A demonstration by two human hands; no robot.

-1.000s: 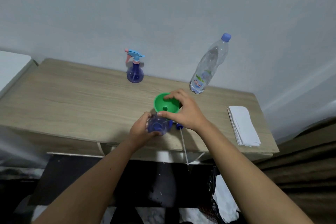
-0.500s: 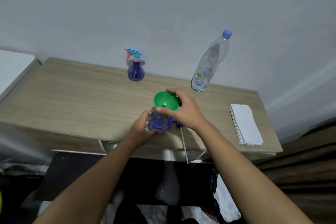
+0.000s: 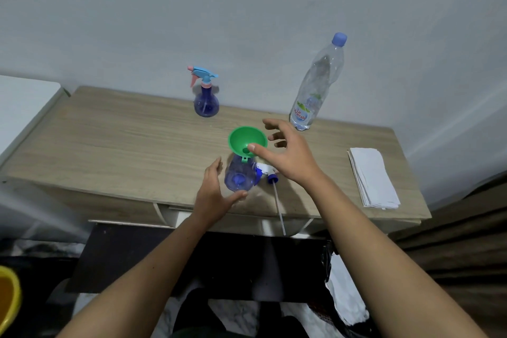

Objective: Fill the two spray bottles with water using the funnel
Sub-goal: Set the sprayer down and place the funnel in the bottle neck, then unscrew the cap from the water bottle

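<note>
Green funnel (image 3: 247, 143) sits tilted in the bottle (image 3: 239, 177) at frame centre; left hand (image 3: 212, 195) and right hand (image 3: 288, 156) are spread, gripping nothing. Unsteadied, it could topple.

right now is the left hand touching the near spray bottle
Cannot tell. In the head view the left hand lies open beside the near spray bottle; its thumb tip meets the bottle's base outline, with no plain gap.
</note>
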